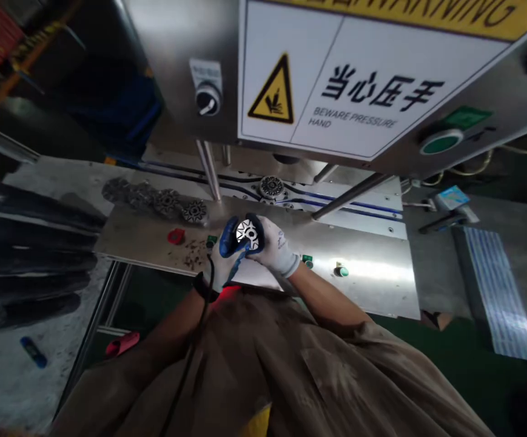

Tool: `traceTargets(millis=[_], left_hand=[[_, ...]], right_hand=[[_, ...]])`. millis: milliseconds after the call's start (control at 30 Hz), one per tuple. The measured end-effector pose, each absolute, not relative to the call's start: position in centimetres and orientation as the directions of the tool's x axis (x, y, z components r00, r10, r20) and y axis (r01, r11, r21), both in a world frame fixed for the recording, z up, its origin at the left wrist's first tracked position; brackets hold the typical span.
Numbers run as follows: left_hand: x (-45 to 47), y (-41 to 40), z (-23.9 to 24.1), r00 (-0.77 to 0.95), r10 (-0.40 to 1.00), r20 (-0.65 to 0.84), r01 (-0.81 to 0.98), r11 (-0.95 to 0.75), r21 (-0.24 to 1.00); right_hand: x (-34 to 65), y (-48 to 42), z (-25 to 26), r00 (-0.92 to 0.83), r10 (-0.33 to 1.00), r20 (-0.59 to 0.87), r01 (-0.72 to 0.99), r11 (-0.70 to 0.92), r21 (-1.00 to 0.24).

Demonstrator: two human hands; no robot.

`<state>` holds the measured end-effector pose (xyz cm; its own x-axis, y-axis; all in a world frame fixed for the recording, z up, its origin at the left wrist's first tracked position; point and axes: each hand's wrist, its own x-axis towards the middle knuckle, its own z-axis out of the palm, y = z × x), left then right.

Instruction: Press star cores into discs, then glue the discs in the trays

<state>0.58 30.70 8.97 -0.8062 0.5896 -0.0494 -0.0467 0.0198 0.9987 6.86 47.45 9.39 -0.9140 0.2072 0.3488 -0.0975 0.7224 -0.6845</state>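
Note:
My left hand (222, 261), in a white glove with blue-coated fingers, grips a round slotted metal core (247, 233) from the left. On the core's other side, my right hand (273, 246) is closed around it in a similar glove. The core's bright end face, with its star-like slots and central hole, is turned up towards me. Both hands hold it above the front part of the steel press table (367, 243). A similar slotted core (271, 187) sits in the fixture under the press, behind my hands.
Several slotted cores (167, 202) stand in a row at the left, near a red ring-like piece (176, 236) and dark scraps (194, 254). Green buttons (341, 271) line the front edge. Metal posts (207, 170) rise to the press housing with its warning sign (336, 85).

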Motion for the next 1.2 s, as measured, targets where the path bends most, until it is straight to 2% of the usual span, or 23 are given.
traceTargets(millis=[100,167,233,300,400,533,667,733,800,900,967,1067,1200], left_hand=[[-0.6,29.2,8.2,-0.867,0.499,-0.002,0.148,0.26,0.954],[-1.5,26.8,7.6,-0.917,0.391,0.077,0.281,0.497,0.821],[-2.4,24.3,7.0,-0.928,0.343,0.146,0.35,0.666,0.659],[-3.0,22.3,6.1,-0.899,0.394,0.193,0.431,0.713,0.553],[-4.0,21.2,5.0,-0.812,0.538,0.228,0.575,0.666,0.475],[-5.0,21.5,4.7,-0.747,0.622,0.233,0.654,0.626,0.425],[-5.6,21.7,5.3,-0.627,0.749,0.213,0.756,0.519,0.4],[-5.7,21.5,5.5,-0.54,0.817,0.203,0.815,0.448,0.367],[-5.6,21.1,5.6,-0.468,0.862,0.195,0.858,0.39,0.334],[-5.4,20.3,5.5,-0.411,0.889,0.202,0.884,0.335,0.325],[-5.4,20.0,5.4,-0.386,0.899,0.207,0.894,0.308,0.326],[-5.6,20.0,5.4,-0.369,0.908,0.197,0.902,0.299,0.312],[-5.8,20.4,5.7,-0.367,0.917,0.156,0.906,0.315,0.283]], right_hand=[[4.2,53.4,7.7,-0.859,0.382,0.34,0.033,0.704,-0.709],[1.4,57.2,6.6,-0.8,0.497,0.336,0.129,0.69,-0.712],[-1.3,59.8,5.7,-0.802,0.515,0.302,0.167,0.679,-0.715],[-3.0,60.9,4.9,-0.831,0.485,0.274,0.165,0.683,-0.711],[-3.7,60.8,4.4,-0.836,0.482,0.263,0.188,0.7,-0.688],[-3.5,60.2,4.6,-0.806,0.556,0.201,0.317,0.693,-0.647],[-4.4,60.4,6.7,-0.841,0.539,0.047,0.431,0.72,-0.544],[-3.9,59.3,8.1,-0.825,0.565,0.031,0.483,0.732,-0.48],[-1.3,56.4,9.0,-0.793,0.602,0.092,0.516,0.744,-0.425],[7.2,50.2,8.3,-0.767,0.579,0.275,0.463,0.797,-0.388],[14.2,46.8,6.7,-0.668,0.644,0.373,0.557,0.765,-0.324],[21.7,44.8,4.3,-0.671,0.647,0.362,0.592,0.762,-0.264],[23.0,45.3,3.6,-0.666,0.658,0.351,0.587,0.753,-0.296]])
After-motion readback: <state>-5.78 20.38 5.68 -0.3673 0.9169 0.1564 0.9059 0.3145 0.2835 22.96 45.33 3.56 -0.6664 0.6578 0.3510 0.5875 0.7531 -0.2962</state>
